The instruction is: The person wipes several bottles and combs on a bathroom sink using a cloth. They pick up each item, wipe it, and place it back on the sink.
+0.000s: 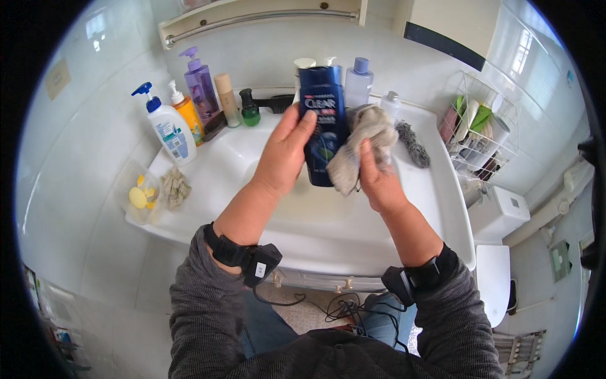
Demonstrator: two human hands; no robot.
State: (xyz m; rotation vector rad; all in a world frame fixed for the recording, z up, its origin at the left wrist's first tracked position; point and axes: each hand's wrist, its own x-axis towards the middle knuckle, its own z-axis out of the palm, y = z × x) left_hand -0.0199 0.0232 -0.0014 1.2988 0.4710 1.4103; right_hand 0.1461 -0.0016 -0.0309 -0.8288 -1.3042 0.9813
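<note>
My left hand (289,151) grips a dark blue shampoo bottle (323,136) by its left side, thumb across the front. The bottle is held upright over the white sink basin (249,205), its label toward me. Bunched in my right hand (379,181) is a beige-grey cloth (355,155), which meets the bottle's lower right side. My right thumb lies over the cloth; the other fingers are mostly hidden behind it.
Along the basin's back left stand a white pump bottle (172,134), an orange pump bottle (184,110), a purple pump bottle (201,88) and a green bottle (250,112). A crumpled cloth (175,188) lies left, a grey scrubber (413,145) right. A wire basket (483,148) hangs at right.
</note>
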